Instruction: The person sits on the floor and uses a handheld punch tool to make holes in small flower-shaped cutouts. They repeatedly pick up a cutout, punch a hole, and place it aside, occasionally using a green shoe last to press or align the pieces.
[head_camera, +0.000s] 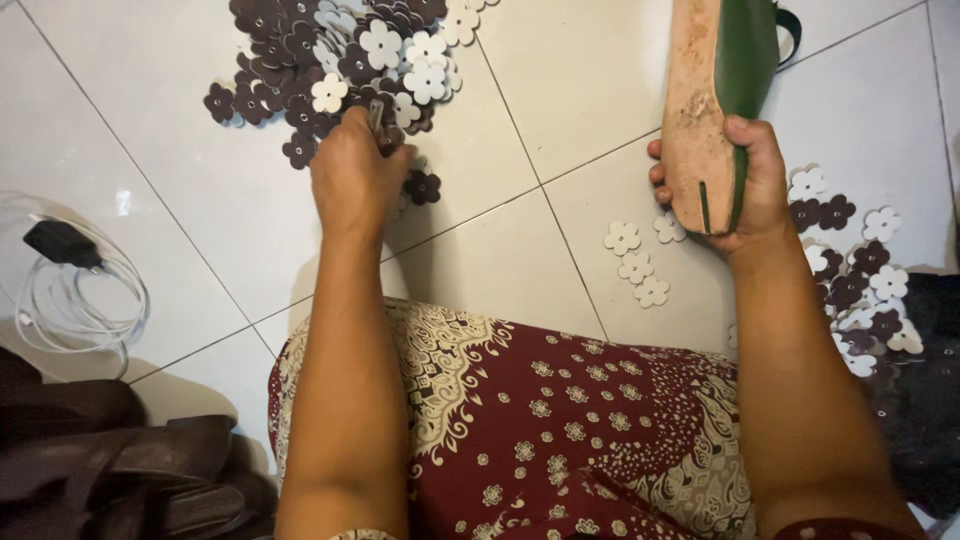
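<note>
My left hand (352, 172) reaches into a heap of dark brown and white flower-shaped cutouts (330, 60) on the white tiled floor, fingers closed around a small metal tool or piece at the heap's near edge. My right hand (752, 185) grips the end of a long tan sandal sole (695, 110) with a green upper side (745, 50), held upright off the floor. A slit shows near the sole's held end.
More brown and white flower cutouts (850, 270) lie to the right, with three white ones (635, 265) near the sole. A coiled white cable with a black plug (65, 245) sits at left. Brown straps (110, 460) lie bottom left. A patterned maroon skirt (560, 430) covers my lap.
</note>
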